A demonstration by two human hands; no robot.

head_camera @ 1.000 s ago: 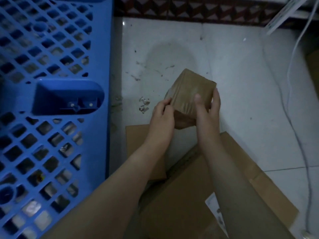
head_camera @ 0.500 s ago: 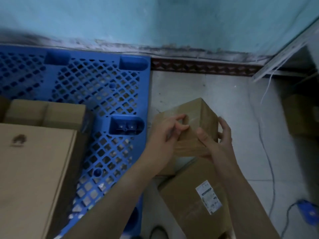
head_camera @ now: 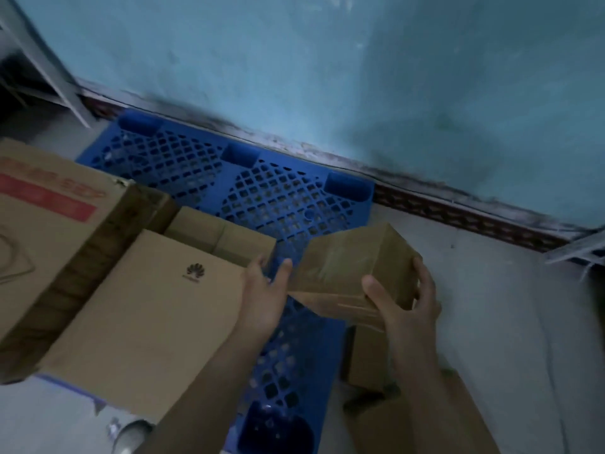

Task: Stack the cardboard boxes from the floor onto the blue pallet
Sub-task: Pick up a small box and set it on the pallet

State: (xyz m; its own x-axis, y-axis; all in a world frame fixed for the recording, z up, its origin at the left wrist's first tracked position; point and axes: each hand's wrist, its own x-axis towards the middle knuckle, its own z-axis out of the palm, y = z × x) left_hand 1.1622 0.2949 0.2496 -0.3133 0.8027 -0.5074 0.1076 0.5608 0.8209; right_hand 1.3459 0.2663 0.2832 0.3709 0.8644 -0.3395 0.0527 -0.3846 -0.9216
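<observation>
We carry the small taped box (head_camera: 355,257) at frame centre, over the blue pallet (head_camera: 278,194) edge. Our right hand (head_camera: 406,303) clamps its near corner; our left hand (head_camera: 265,290) spreads open against its side. Next, we judge, lower it onto bare grid beside the logo box (head_camera: 157,322).

Both hands hold a small taped box (head_camera: 353,257) above the right edge of the blue pallet (head_camera: 271,191). The right hand (head_camera: 406,309) grips its near corner; the left hand (head_camera: 265,296) touches its left side. 3 boxes (head_camera: 157,322) sit on the pallet beside it.
</observation>
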